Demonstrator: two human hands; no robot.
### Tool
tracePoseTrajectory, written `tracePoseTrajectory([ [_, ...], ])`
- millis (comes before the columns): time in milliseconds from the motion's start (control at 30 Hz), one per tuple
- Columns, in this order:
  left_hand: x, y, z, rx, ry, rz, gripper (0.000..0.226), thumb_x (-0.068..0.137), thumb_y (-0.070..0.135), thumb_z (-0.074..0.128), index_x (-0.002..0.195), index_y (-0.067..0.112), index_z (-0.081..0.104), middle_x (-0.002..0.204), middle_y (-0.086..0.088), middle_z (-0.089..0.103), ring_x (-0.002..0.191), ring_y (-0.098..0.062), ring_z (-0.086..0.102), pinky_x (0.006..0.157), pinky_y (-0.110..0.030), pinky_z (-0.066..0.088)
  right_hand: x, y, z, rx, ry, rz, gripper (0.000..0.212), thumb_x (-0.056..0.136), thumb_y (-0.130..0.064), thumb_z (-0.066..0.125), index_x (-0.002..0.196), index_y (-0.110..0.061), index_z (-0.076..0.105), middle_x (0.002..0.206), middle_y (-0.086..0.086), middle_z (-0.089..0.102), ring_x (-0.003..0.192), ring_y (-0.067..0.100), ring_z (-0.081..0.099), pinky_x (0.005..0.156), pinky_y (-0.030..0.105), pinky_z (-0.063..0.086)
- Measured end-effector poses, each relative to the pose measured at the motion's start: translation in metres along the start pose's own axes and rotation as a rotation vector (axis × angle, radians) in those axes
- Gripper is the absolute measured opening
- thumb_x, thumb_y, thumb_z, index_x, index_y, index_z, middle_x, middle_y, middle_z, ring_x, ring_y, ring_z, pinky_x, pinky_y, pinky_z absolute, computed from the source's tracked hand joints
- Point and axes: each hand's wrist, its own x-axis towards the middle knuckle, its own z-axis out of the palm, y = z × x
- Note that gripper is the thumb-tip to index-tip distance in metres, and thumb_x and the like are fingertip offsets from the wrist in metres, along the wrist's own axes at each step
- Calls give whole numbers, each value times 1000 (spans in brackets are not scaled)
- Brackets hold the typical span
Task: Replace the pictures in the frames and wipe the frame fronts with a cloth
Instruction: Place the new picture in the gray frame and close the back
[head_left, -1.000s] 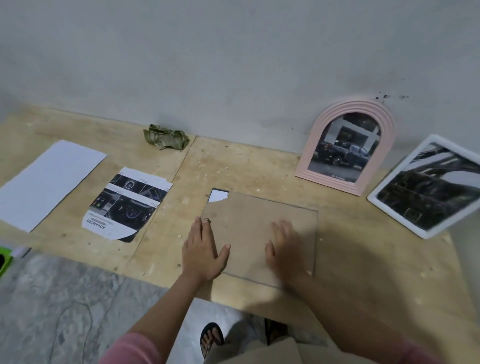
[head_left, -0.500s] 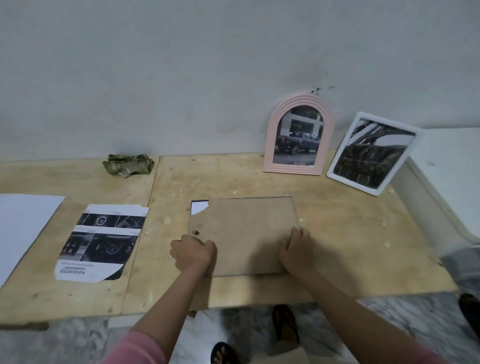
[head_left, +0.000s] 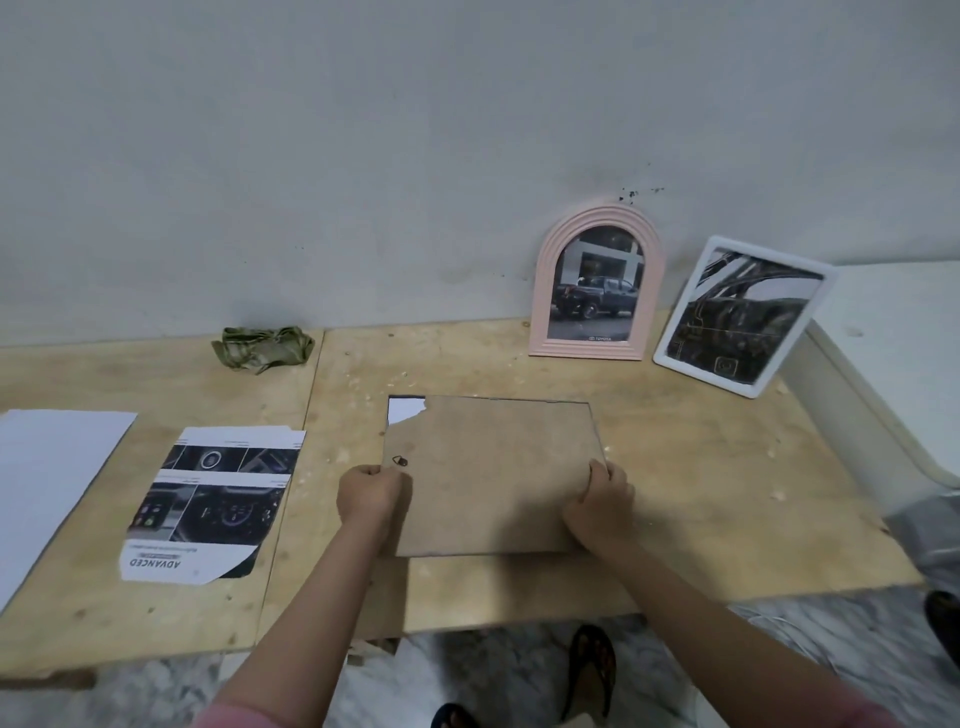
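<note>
A picture frame lies face down, its brown backing board (head_left: 493, 467) showing, with a torn far-left corner that exposes white paper (head_left: 404, 409). My left hand (head_left: 370, 493) grips the frame's left edge and my right hand (head_left: 602, 506) grips its right edge, fingers curled. A printed car-interior picture (head_left: 213, 499) lies to the left. A crumpled green cloth (head_left: 265, 347) sits by the wall. A pink arched frame (head_left: 597, 283) and a white rectangular frame (head_left: 743, 317) lean on the wall, each with a car picture.
The work surface is a low plywood board (head_left: 701, 493) on a marble floor. White paper sheets (head_left: 47, 467) lie at the far left. A white appliance (head_left: 904, 364) borders the right side. My sandalled foot (head_left: 592, 670) is below the board's front edge.
My hands went from lying flat on the backing board to gripping its left and right edges with curled fingers. The camera view shifted left and pulled back.
</note>
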Motion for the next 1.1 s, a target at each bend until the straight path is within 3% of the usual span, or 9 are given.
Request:
tracePoseTrajectory([
  [67, 2, 12, -7, -45, -60, -5, 19, 83, 9, 57, 65, 13, 52, 77, -10, 55, 74, -26, 48, 62, -28, 37, -3, -4, -5, 0, 0, -25, 55, 57, -17, 39, 106, 1, 58, 116, 30, 51, 98, 47, 50, 86, 47, 42],
  [133, -7, 28, -14, -76, -146, -17, 17, 78, 6, 59, 66, 13, 49, 70, -9, 49, 64, -22, 42, 58, -27, 33, -13, -20, -15, -9, -2, -90, 59, 65, -23, 39, 117, -3, 57, 130, 29, 44, 115, 47, 43, 99, 50, 36],
  [233, -29, 54, -17, -108, -276, 20, 14, 75, 7, 64, 71, 13, 52, 61, -6, 48, 52, -19, 41, 55, -25, 33, -47, -65, -39, 207, -106, -267, 59, 87, -40, 43, 134, -6, 47, 140, 18, 42, 131, 32, 37, 110, 37, 29],
  [333, -50, 76, -14, -147, -346, 92, 12, 77, 14, 68, 71, 11, 58, 62, -4, 55, 51, -17, 48, 53, -23, 36, -78, -104, -65, 281, -213, -404, 61, 89, -47, 54, 137, -11, 43, 138, 6, 44, 126, 19, 43, 99, 21, 32],
  [500, -71, 103, -10, -183, -410, 170, 20, 86, 23, 57, 71, 11, 62, 62, -1, 59, 50, -14, 50, 52, -23, 36, -93, -134, -101, 250, -228, -360, 57, 78, -59, 60, 115, -16, 54, 115, 4, 60, 102, 18, 56, 85, 32, 49],
  [667, -84, 118, -3, -168, -449, 253, 36, 92, 35, 51, 70, 11, 66, 59, 0, 65, 55, -15, 52, 59, -28, 37, -97, -148, -133, 100, -208, -334, 24, 82, -38, 59, 88, -15, 57, 85, 3, 62, 84, 22, 60, 68, 29, 47],
  [867, -99, 131, 16, -185, -550, 338, 41, 95, 39, 43, 83, 13, 72, 81, 1, 71, 65, -14, 54, 64, -29, 36, -92, -162, -165, -78, -120, -371, 40, 84, -13, 48, 124, -18, 51, 115, 6, 62, 105, 26, 59, 75, 27, 44],
  [1000, -94, 123, 36, -161, -577, 308, 37, 96, 40, 41, 95, 14, 68, 84, 1, 66, 71, -16, 55, 66, -29, 36, -78, -156, -191, -181, -23, -313, 9, 88, -14, 48, 94, -9, 52, 98, 13, 60, 83, 27, 58, 66, 30, 45],
  [1100, -79, 102, 51, -102, -574, 220, 33, 95, 40, 43, 99, 13, 62, 92, -3, 63, 78, -19, 54, 70, -30, 36, -55, -137, -218, -85, 53, -238, 9, 89, -14, 48, 90, -6, 50, 81, 8, 53, 70, 24, 55, 56, 27, 42],
])
